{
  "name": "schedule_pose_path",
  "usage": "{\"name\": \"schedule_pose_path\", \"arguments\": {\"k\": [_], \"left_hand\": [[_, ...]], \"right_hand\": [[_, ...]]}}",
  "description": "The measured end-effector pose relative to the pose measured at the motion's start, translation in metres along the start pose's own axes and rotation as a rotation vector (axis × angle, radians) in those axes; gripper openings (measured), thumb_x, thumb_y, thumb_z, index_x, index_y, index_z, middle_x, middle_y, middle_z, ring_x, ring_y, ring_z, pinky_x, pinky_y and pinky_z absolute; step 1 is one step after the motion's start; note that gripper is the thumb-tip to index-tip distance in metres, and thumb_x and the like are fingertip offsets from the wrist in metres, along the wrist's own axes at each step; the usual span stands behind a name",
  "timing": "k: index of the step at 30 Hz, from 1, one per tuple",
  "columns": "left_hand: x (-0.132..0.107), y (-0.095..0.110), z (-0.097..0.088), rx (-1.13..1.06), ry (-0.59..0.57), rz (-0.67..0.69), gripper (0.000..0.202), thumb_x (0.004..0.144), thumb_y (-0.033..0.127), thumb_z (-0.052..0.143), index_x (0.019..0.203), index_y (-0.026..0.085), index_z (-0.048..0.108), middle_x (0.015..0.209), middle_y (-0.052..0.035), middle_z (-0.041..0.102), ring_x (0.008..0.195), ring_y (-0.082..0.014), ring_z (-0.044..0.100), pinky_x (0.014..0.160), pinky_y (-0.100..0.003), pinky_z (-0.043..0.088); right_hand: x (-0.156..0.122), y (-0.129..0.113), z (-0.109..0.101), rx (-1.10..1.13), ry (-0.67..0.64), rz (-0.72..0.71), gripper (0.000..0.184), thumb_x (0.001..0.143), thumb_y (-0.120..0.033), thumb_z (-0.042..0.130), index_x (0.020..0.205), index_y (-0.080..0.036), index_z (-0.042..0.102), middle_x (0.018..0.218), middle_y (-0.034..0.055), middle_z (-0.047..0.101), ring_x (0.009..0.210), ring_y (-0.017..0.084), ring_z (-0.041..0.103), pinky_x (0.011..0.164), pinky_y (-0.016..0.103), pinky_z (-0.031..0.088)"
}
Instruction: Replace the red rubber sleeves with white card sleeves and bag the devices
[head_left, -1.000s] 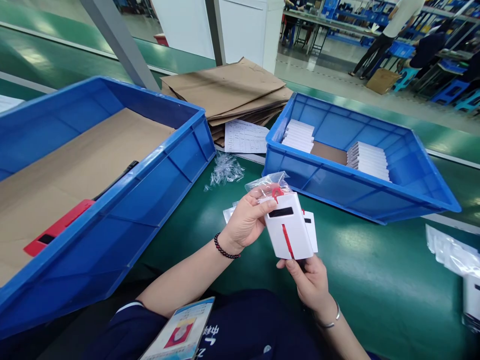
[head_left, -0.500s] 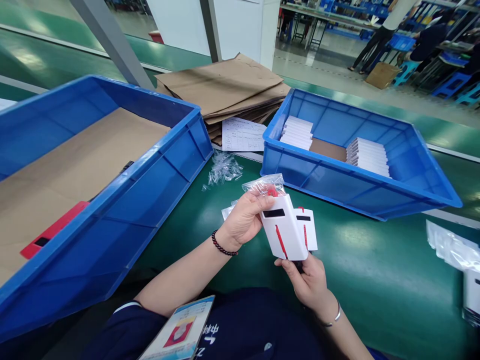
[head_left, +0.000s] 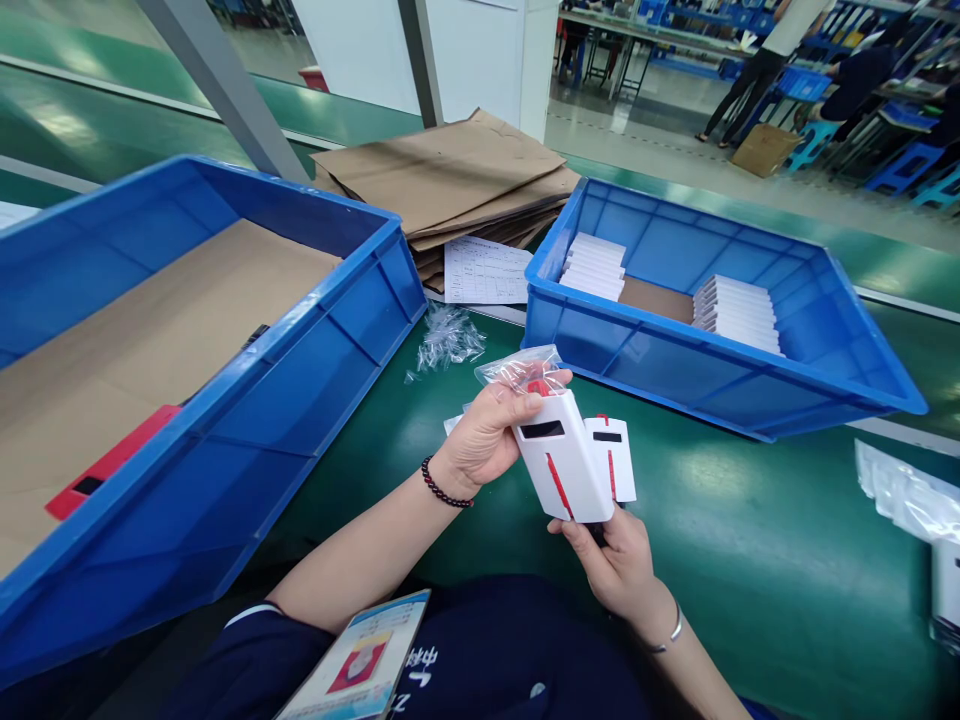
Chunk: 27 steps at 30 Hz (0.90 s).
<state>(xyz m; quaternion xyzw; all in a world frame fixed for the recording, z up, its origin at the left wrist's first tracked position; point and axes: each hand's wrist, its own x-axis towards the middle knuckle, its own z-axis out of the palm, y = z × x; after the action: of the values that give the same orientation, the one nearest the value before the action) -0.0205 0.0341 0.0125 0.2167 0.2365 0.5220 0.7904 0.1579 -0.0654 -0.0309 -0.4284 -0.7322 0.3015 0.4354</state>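
Gripping the front white case [head_left: 566, 465] at its upper end, your left hand [head_left: 484, 445] closes thumb over fingers and also pinches the clear bag [head_left: 517, 368] bunched against that end; whether the case's tip is already inside the bag cannot be told. Your right hand [head_left: 616, 565] grasps from below, palm up and wrist bent back, with the thumb on the bottom edge of the front case and the second white case [head_left: 615, 460] fanned out just behind it to the right. Both cases are held above the green mat [head_left: 750, 560], close to your body and tilted with their tops leaning left. For a clean result, it seems best to support the weight with the right hand alone, so that the left fingers are free to work the film. Grip by the edges, off the black window and red stripe, and separate the two cases enough that the bag catches only one. Your left forearm crosses in from the lower left, your right from the lower right. Loose bags [head_left: 450, 340] lie beyond the hands. A blue bin [head_left: 712, 395] with white stacks [head_left: 739, 315] stands to the right, and a second blue bin [head_left: 300, 380] to the left.
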Motion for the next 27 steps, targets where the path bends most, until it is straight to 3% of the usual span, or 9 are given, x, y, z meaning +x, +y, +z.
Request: {"name": "schedule_pose_path", "arguments": {"k": [4, 17, 23, 27], "left_hand": [[-0.0007, 0.001, 0.0008, 0.06, -0.048, -0.027, 0.045, 0.06, 0.027, 0.089, 0.097, 0.016, 0.063, 0.084, -0.0047, 0.073, 0.08, -0.0205, 0.069, 0.08, -0.033, 0.052], [0.0004, 0.0022, -0.0018, 0.061, -0.065, -0.051, 0.035, 0.061, 0.025, 0.088, 0.087, 0.014, 0.068, 0.091, -0.0052, 0.072, 0.084, -0.021, 0.068, 0.087, -0.037, 0.051], [0.0009, 0.0012, -0.0018, 0.06, -0.023, -0.035, 0.048, 0.058, 0.027, 0.09, 0.099, 0.017, 0.066, 0.083, -0.0033, 0.072, 0.079, -0.0201, 0.068, 0.085, -0.036, 0.051], [0.0012, 0.0014, -0.0003, 0.057, -0.017, -0.038, 0.047, 0.06, 0.026, 0.09, 0.099, 0.016, 0.067, 0.081, -0.0033, 0.072, 0.081, -0.0202, 0.068, 0.087, -0.038, 0.052]], "right_hand": [[0.0009, 0.0001, -0.0021, -0.048, -0.004, -0.015, 0.011, 0.093, -0.02, 0.057, 0.09, -0.018, 0.068, 0.069, 0.0026, 0.071, 0.05, 0.014, 0.062, 0.05, 0.025, 0.05], [0.0008, -0.0021, -0.0028, -0.062, -0.008, -0.036, 0.012, 0.093, -0.019, 0.057, 0.09, -0.018, 0.068, 0.067, 0.0031, 0.07, 0.051, 0.015, 0.063, 0.049, 0.026, 0.05], [-0.0006, -0.0004, -0.0028, -0.082, -0.01, -0.034, 0.011, 0.094, -0.02, 0.056, 0.09, -0.017, 0.067, 0.065, 0.0024, 0.069, 0.046, 0.013, 0.058, 0.046, 0.025, 0.046], [-0.0006, 0.001, -0.0032, -0.119, -0.016, -0.043, 0.011, 0.095, -0.022, 0.056, 0.091, -0.017, 0.065, 0.063, 0.0026, 0.067, 0.048, 0.015, 0.06, 0.047, 0.026, 0.048]]}}
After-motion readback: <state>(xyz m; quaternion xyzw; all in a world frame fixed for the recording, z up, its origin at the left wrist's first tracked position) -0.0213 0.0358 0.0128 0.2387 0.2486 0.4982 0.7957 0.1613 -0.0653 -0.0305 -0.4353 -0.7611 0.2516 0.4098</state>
